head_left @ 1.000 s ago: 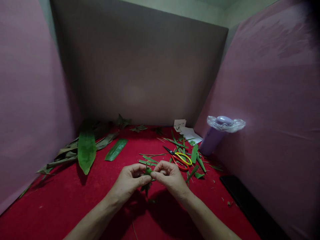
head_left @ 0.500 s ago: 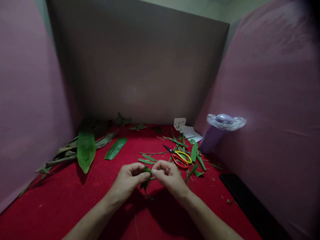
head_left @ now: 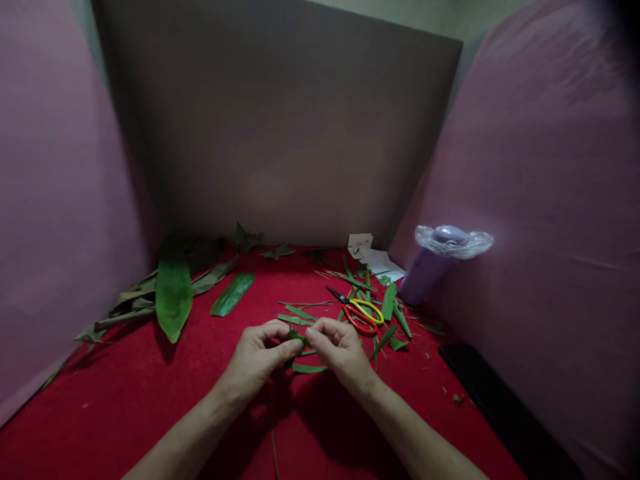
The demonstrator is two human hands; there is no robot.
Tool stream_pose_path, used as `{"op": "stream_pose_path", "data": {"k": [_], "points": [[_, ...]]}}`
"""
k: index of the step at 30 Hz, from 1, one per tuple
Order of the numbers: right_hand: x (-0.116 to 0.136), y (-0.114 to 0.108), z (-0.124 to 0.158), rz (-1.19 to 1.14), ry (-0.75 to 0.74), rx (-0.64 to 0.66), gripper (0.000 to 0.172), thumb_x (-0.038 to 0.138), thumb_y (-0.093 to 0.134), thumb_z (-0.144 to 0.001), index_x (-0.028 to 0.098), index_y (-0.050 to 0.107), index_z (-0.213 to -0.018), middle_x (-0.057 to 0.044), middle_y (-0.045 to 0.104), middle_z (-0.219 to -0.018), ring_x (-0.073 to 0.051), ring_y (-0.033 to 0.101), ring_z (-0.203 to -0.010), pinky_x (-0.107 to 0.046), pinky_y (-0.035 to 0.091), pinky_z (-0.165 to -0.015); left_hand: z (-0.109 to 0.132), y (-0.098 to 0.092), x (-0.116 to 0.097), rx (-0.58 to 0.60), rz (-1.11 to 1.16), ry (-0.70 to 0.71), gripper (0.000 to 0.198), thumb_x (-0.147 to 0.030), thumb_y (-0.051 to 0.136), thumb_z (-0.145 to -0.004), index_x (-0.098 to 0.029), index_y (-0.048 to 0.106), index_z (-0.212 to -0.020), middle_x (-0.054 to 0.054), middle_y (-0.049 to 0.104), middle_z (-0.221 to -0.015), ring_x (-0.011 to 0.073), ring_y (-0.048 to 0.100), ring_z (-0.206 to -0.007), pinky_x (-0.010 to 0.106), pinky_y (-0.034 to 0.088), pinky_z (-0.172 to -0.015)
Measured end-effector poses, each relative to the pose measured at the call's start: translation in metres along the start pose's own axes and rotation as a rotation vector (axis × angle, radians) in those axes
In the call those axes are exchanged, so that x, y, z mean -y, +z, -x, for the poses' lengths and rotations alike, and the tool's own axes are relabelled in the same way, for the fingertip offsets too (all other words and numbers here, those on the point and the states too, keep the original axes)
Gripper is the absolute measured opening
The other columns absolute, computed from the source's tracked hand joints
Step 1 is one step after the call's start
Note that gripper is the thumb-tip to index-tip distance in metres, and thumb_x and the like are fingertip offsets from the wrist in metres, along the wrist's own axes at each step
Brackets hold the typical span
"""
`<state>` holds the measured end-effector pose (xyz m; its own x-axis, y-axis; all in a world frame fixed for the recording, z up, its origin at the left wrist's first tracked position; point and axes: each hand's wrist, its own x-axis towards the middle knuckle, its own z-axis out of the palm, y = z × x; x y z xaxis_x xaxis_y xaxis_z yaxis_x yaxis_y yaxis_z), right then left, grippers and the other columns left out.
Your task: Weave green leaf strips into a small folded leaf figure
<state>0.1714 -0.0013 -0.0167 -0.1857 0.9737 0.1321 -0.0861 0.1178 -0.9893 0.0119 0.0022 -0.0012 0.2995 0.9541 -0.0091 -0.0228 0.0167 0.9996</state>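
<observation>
Green leaf strip (head_left: 298,338), half hidden, pinched by left hand (head_left: 255,360) and right hand (head_left: 343,353).

Two hands (head_left: 255,357) (head_left: 343,350), one scissors (head_left: 358,313), one purple bottle (head_left: 425,275)

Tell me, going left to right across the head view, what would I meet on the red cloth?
Big leaf → left hand → leaf piece → right hand → purple bottle → black slab

Left hand (head_left: 255,357) and right hand (head_left: 340,350) pinch a leaf strip (head_left: 299,339) between them.
</observation>
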Motion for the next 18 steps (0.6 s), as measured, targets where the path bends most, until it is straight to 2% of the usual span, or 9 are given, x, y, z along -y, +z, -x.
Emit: {"op": "stream_pose_path", "data": {"k": [3,7,10,14,16,18], "points": [[0.0,-0.002,-0.001,-0.02,0.04,0.014,0.036,0.047,0.045,-0.085,0.017,0.048,-0.064,0.008,0.041,-0.04,-0.004,0.031,-0.032,-0.017,0.021,-0.034,0.0,-0.004,0.0,0.036,0.071,-0.004,0.019,-0.031,0.07,-0.068,-0.016,0.062,-0.059,-0.004,0.048,-0.061,0.0091,0.045,-0.054,0.02,0.037,-0.051],[0.008,-0.004,-0.001,-0.045,0.092,0.046,0.025,0.04,0.059,-0.077,0.016,0.055,-0.077,0.005,0.053,-0.053,-0.005,0.044,-0.037,-0.015,0.027,-0.033,0.0,-0.008,-0.001,0.095,0.168,0.0,0.01,-0.026,0.067,-0.071,-0.016,0.068,-0.069,0.0,0.051,-0.079,0.0127,0.05,-0.07,0.022,0.042,-0.063],[0.015,-0.005,0.001,-0.077,0.133,0.135,0.023,0.033,0.064,-0.072,0.016,0.057,-0.086,0.005,0.055,-0.061,-0.005,0.047,-0.039,-0.015,0.034,-0.034,0.0,-0.009,-0.002,0.102,0.162,0.028,0.01,-0.025,0.067,-0.071,-0.016,0.07,-0.07,0.003,0.05,-0.091,0.0161,0.051,-0.078,0.025,0.044,-0.069],[0.013,-0.003,0.004,-0.113,0.181,0.25,0.025,0.028,0.064,-0.069,0.019,0.051,-0.088,0.007,0.055,-0.063,-0.004,0.045,-0.032,-0.015,0.035,-0.031,0.0,-0.008,-0.004,0.062,0.125,0.062,0.013,-0.025,0.069,-0.07,-0.015,0.068,-0.061,0.001,0.049,-0.079,0.0143,0.048,-0.072,0.022,0.042,-0.064],[0.008,-0.002,0.004,-0.032,0.16,0.278,0.025,0.026,0.063,-0.07,0.02,0.048,-0.089,0.008,0.054,-0.06,-0.005,0.046,-0.032,-0.015,0.035,-0.03,0.0,-0.008,-0.004,0.045,0.125,0.054,0.014,-0.025,0.069,-0.07,-0.016,0.067,-0.059,-0.001,0.048,-0.072,0.0124,0.046,-0.067,0.021,0.04,-0.061],[0.003,-0.001,0.004,0.105,0.09,0.251,0.016,0.024,0.059,-0.074,0.02,0.049,-0.085,0.009,0.049,-0.051,-0.006,0.045,-0.034,-0.014,0.033,-0.032,-0.001,-0.008,-0.003,0.044,0.126,0.03,0.012,-0.025,0.069,-0.07,-0.016,0.069,-0.062,-0.001,0.051,-0.066,0.0116,0.046,-0.064,0.021,0.039,-0.061]]}}
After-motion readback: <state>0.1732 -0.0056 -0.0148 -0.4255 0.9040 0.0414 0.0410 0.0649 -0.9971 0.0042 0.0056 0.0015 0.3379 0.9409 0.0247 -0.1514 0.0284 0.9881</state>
